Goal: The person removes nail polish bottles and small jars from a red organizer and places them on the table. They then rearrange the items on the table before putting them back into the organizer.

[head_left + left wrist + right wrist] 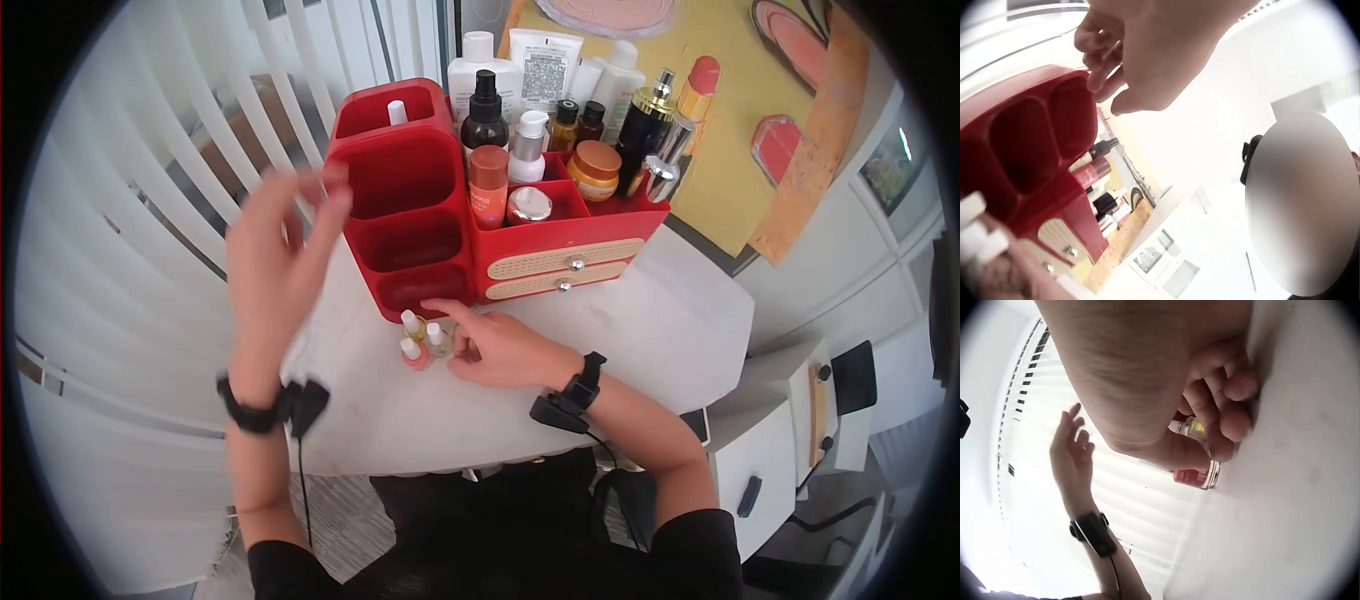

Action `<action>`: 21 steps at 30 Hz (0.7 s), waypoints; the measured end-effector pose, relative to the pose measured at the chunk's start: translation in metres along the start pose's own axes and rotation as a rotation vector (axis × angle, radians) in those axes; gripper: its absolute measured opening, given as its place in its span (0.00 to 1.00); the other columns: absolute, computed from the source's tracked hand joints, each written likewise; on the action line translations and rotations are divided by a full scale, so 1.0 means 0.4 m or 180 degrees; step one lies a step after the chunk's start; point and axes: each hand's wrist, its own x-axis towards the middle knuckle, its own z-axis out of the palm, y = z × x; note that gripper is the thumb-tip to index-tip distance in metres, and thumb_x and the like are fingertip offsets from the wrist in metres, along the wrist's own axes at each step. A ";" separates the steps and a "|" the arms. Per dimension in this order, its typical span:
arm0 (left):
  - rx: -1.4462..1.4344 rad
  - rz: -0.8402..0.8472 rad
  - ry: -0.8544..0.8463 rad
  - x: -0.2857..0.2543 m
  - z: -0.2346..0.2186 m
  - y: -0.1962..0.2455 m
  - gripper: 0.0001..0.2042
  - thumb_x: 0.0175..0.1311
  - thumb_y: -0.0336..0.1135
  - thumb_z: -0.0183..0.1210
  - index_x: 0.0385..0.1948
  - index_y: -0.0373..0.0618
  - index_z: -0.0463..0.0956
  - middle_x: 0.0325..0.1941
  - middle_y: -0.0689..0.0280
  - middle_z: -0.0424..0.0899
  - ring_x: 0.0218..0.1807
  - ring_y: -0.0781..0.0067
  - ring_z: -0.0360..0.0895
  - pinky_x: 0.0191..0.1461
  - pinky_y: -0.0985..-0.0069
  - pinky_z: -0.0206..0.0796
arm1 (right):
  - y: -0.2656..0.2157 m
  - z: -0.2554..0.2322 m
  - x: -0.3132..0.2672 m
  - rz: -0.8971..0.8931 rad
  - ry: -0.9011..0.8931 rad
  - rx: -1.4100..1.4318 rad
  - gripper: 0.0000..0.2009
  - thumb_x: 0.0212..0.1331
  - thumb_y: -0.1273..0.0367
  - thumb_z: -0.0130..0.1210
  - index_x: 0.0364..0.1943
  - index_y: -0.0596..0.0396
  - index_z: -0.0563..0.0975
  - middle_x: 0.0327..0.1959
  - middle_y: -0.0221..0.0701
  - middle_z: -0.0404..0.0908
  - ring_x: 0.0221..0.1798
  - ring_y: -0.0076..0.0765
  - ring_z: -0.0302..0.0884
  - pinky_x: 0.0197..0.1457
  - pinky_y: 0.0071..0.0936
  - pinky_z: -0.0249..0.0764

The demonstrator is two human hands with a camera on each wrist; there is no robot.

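Three small nail polish bottles with white caps stand close together on the white tabletop in the head view: a yellow one (pixel 414 326), a pink one (pixel 414 353) and a clear one (pixel 437 341). My right hand (pixel 508 349) is low beside them, its index finger reaching behind and its thumb near the clear bottle. In the right wrist view the fingers (pixel 1235 425) partly cover the bottles. My left hand (pixel 275 265) is raised in the air left of the red organizer (pixel 465 190), fingers loosely bent around nothing.
Lotion bottles, a white tube (pixel 543 70), an orange jar (pixel 594 170) and a spray bottle (pixel 485 120) crowd the organizer's right side and back. Two drawers with silver knobs (pixel 575 265) face front. White vertical blinds (pixel 150 250) hang to the left.
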 end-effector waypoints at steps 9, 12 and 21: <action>0.1790 -0.0027 -0.1014 0.320 0.112 0.019 0.22 0.70 0.55 0.66 0.39 0.42 0.94 0.34 0.56 0.93 0.36 0.51 0.90 0.44 0.60 0.81 | 0.017 0.008 0.004 -0.0117 0.0051 0.0043 0.39 0.64 0.74 0.64 0.82 0.48 0.65 0.33 0.32 0.87 0.39 0.40 0.90 0.48 0.37 0.84; 0.1807 0.0019 -0.1205 0.348 0.121 0.008 0.20 0.69 0.52 0.66 0.38 0.41 0.93 0.31 0.55 0.92 0.36 0.52 0.90 0.44 0.59 0.82 | 0.018 0.011 0.001 -0.0161 0.0036 -0.0115 0.38 0.64 0.74 0.63 0.81 0.48 0.66 0.34 0.32 0.87 0.39 0.41 0.90 0.48 0.37 0.84; 0.1090 0.0479 -0.0062 0.313 0.043 -0.004 0.17 0.72 0.49 0.67 0.45 0.43 0.90 0.41 0.56 0.94 0.38 0.55 0.91 0.46 0.62 0.81 | 0.008 0.002 -0.005 -0.0074 0.0072 0.0080 0.37 0.63 0.71 0.64 0.80 0.49 0.67 0.37 0.36 0.88 0.42 0.47 0.90 0.50 0.43 0.84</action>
